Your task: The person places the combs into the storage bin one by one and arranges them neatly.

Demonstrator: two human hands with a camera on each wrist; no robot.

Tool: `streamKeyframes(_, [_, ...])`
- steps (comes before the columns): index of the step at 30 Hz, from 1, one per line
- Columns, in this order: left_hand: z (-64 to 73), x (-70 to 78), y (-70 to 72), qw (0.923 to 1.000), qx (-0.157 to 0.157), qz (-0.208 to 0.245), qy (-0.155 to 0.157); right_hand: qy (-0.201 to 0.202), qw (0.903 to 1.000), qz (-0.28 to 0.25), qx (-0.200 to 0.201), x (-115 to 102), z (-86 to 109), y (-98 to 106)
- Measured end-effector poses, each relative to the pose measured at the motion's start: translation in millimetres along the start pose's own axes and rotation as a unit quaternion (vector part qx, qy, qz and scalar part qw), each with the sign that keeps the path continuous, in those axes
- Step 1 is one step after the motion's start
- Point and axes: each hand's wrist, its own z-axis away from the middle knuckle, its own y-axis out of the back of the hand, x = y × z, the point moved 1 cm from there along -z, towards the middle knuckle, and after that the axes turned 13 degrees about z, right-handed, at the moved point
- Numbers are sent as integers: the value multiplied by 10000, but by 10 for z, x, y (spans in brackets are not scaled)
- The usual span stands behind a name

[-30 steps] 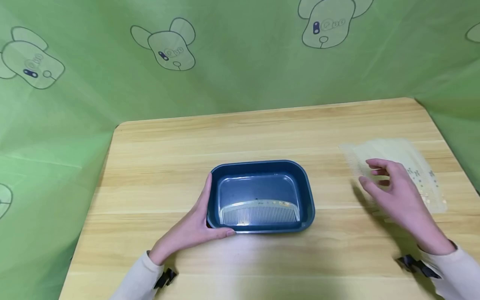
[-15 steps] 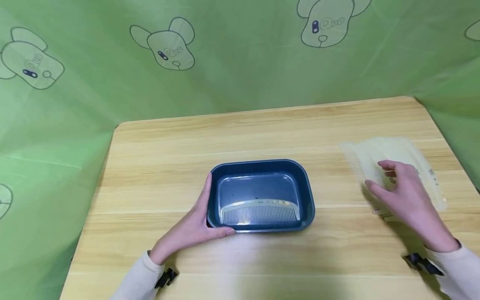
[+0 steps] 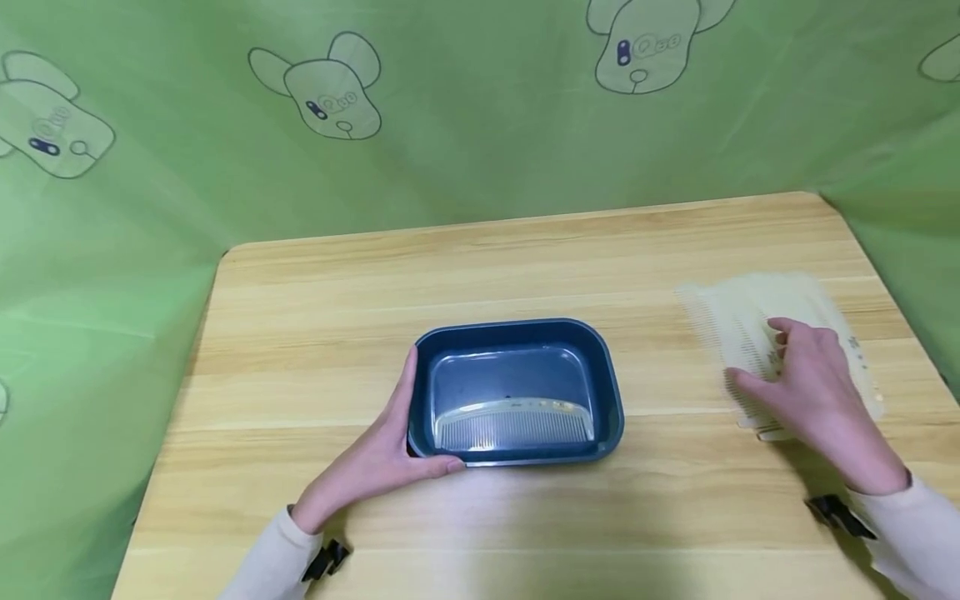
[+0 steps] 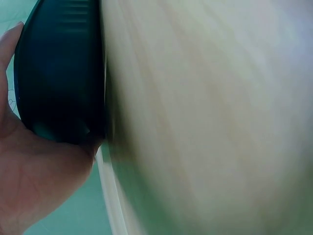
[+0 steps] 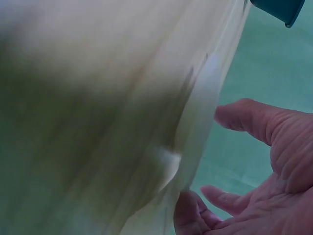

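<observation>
A dark blue rectangular box (image 3: 517,329) stands on the table, its mouth facing up. One translucent comb (image 3: 516,425) lies inside along the near wall. My left hand (image 3: 378,454) rests against the box's near left corner, thumb along the front rim and straight fingers along the left wall. To the right lies a fanned pile of several pale translucent combs (image 3: 772,296), their teeth toward the left. Over that pile is my right hand (image 3: 817,392), thumb and fingers spread apart, with the fingertips right at the combs. In the right wrist view, the pale combs (image 5: 198,117) lie beside the thumb.
The wooden table (image 3: 480,267) has rounded far corners. A green cloth (image 3: 465,150) printed with cartoon heads hangs behind it and at both sides. Dark straps (image 3: 326,560) are on both wrists, below pale sleeves (image 3: 273,554).
My right hand has moved a little right and lower over the comb pile. The left hand and the box keep their places; the head view has shifted slightly.
</observation>
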Motion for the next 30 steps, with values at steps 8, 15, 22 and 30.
streamKeyframes(8, [15, 10, 8, 10000, 8, 28, 94, 46, 9998, 119, -146, -44, -42, 26])
streamKeyframes(15, [17, 11, 5, 9999, 0, 71, 98, 45, 9996, 178, -236, -68, -43, 12])
streamKeyframes(22, [18, -9, 2, 10000, 20, 11, 84, 113, 9994, 41, -317, -108, -31, -12])
streamKeyframes(30, [18, -13, 12, 10000, 17, 30, 92, 278, 9989, -273, -263, -101, -42, -28])
